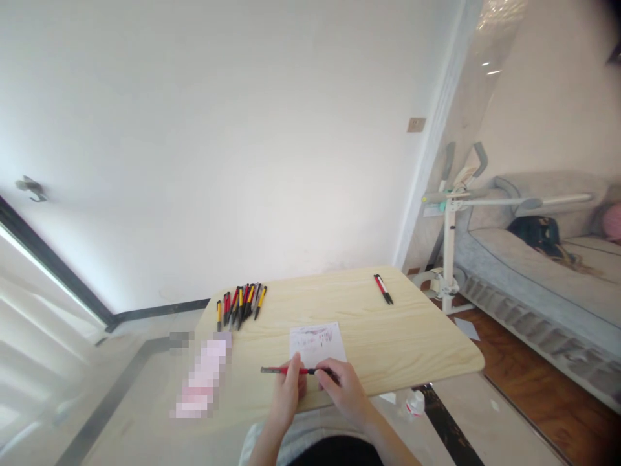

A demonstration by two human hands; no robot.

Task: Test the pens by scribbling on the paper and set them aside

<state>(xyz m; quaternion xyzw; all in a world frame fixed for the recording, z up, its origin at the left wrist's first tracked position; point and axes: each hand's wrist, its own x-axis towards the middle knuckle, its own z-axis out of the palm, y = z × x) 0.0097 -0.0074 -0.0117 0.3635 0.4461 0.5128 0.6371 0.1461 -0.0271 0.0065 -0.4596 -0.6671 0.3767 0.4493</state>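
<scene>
Home, prob. living rm: grey upholstered sofa w/ dark bag on seat, white exercise machine beside it, wood flr in front, pale curtain at far L, socket on plain white wall.

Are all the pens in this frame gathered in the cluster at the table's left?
No, some pens lie apart toward the far right of the table, and the left hand holds a red pen.

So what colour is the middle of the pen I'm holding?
The pen is red there, best seen in the head view.
</scene>
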